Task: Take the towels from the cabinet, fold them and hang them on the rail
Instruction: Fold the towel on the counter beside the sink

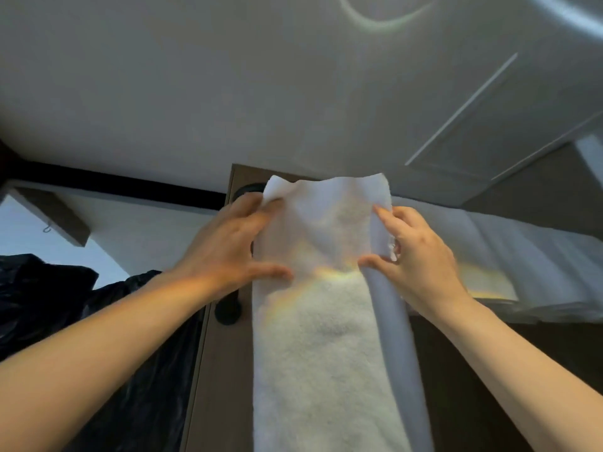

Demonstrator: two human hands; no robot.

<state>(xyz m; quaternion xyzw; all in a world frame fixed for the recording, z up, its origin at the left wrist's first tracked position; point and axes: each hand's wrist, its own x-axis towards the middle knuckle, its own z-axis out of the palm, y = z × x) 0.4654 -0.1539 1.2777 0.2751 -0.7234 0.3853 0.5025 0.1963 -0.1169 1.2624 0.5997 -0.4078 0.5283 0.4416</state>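
Running lengthwise away, the towel (326, 347) has a hand at each long edge. The left hand (228, 246) presses flat; the right hand (421, 259) pinches its edge.

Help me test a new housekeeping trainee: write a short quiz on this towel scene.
1. True or false: the left hand and the right hand both touch the white towel.
2. What shows at far left, beside the left forearm? A) black plastic bag B) red bucket C) blue basket
3. Fill in: a second towel lies to the ___ of the handled one.
Key: 1 true; 2 A; 3 right.
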